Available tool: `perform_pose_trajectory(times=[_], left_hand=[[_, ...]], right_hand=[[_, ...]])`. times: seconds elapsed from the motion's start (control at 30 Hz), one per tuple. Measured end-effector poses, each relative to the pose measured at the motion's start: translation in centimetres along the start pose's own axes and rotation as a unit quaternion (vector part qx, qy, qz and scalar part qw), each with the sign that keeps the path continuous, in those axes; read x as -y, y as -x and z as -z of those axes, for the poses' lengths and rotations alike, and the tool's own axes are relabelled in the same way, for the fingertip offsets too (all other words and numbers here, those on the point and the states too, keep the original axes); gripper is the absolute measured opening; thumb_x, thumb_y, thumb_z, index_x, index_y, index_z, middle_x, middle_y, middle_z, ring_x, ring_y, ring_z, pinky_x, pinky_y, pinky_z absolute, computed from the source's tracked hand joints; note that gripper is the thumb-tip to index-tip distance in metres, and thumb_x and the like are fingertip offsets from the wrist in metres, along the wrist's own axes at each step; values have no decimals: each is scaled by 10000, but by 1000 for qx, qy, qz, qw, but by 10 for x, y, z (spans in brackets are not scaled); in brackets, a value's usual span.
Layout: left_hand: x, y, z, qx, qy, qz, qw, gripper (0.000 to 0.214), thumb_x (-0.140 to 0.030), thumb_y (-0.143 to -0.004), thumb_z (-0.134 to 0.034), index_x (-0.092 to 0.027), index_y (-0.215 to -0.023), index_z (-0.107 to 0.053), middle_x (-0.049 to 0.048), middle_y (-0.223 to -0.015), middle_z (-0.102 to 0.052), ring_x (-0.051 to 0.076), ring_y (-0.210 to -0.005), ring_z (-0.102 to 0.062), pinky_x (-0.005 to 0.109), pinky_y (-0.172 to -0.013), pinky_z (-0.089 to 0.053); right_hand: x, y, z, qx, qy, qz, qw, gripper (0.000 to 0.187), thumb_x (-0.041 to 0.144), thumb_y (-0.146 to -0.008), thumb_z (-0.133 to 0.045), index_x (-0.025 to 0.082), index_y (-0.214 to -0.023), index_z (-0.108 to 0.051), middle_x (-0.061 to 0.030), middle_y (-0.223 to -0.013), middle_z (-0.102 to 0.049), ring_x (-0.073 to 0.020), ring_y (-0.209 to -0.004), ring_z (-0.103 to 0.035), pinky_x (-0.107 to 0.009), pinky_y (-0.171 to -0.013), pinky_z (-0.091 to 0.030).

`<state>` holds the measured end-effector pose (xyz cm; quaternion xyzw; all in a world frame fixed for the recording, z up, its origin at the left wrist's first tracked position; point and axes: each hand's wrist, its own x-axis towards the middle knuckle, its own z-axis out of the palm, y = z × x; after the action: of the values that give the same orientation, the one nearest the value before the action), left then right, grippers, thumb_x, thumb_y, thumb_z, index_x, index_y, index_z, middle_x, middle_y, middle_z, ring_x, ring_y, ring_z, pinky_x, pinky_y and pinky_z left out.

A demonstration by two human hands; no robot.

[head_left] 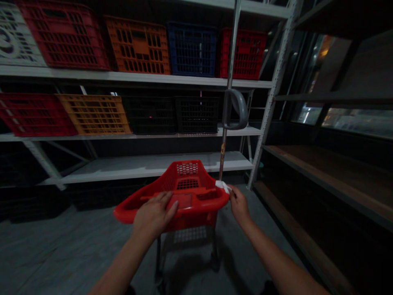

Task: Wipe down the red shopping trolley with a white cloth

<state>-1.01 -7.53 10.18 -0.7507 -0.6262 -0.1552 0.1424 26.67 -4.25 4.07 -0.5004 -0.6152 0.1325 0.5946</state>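
Note:
A small red plastic shopping cart (181, 213) stands before me on dark legs, its basket pointing away. Over the left part of its handle lies my left hand (155, 213), fingers bent across the bar and thumb on top. My right hand (239, 203) pinches a white cloth or tissue (222, 186) against the cart's right rim. The fingertips under the cloth are partly hidden. A shiny metal pole (231, 61) rises from behind that corner, carrying a grey loop handle (238, 110). Where the pole's foot is fixed cannot be seen.
White metal shelving (138, 77) spans the back, holding several plastic crates, among them an orange crate (139, 45) and a blue crate (192, 49). Brown shelves (331, 172) run close along the right. Grey floor (76, 246) extends to the left.

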Motion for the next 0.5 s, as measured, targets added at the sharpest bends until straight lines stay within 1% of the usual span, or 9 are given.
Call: perform_pose_trajectory(times=[0.07, 0.13, 0.23, 0.3, 0.33, 0.4, 0.5], left_hand=[[-2, 1, -1, -4, -6, -1, 1000, 511, -493, -825, -258, -210, -1181, -491, 42, -1188, -545, 206, -1043, -512, 312, -849, -403], [-5, 2, -1, -7, -8, 1, 1000, 515, -492, -826, -254, -206, -1185, -489, 44, -1194, -540, 206, -1047, -509, 307, -847, -402], [-9, 2, 1, -6, -2, 5, 1000, 513, -494, -823, -257, -212, -1180, -494, 41, -1194, -540, 210, -1038, -512, 305, -832, -408], [-12, 2, 2, -2, 3, 7, 1000, 505, -492, -821, -267, -217, -1175, -500, 42, -1191, -541, 209, -1023, -518, 305, -831, -407], [-14, 2, 3, -2, 4, 9, 1000, 501, -488, -820, -272, -217, -1176, -500, 45, -1191, -539, 208, -1018, -520, 304, -834, -404], [-16, 1, 3, -1, 5, 10, 1000, 499, -480, -820, -281, -212, -1183, -493, 53, -1194, -535, 209, -1016, -518, 308, -838, -400], [-20, -1, 3, -1, 5, 5, 1000, 508, -480, -820, -282, -201, -1193, -483, 65, -1196, -530, 219, -1023, -513, 318, -829, -401]], right_hand=[[2, 17, -5, -77, -30, -29, 996, 314, 323, -845, -370, 140, -993, -578, -109, -1018, -570, -195, -957, -517, -330, -844, -400], [7, 30, -10, -126, -63, -64, 988, 320, 343, -836, -384, 133, -990, -569, -114, -1025, -545, -192, -957, -506, -322, -845, -397], [15, 43, -17, -161, -132, -134, 969, 326, 367, -830, -389, 142, -1039, -498, -110, -1011, -544, -184, -906, -526, -300, -774, -426], [21, 51, -24, -180, -169, -164, 955, 325, 371, -820, -402, 155, -1061, -436, -103, -983, -544, -173, -839, -543, -277, -695, -445], [23, 55, -28, -187, -178, -168, 951, 317, 368, -815, -411, 161, -1055, -416, -96, -959, -540, -164, -799, -545, -266, -664, -447], [29, 64, -40, -191, -171, -154, 954, 268, 352, -812, -416, 170, -1010, -408, -76, -899, -527, -147, -743, -534, -257, -646, -448], [38, 77, -61, -158, -122, -108, 974, 173, 320, -812, -413, 182, -911, -452, -62, -844, -519, -153, -760, -516, -285, -707, -446]])
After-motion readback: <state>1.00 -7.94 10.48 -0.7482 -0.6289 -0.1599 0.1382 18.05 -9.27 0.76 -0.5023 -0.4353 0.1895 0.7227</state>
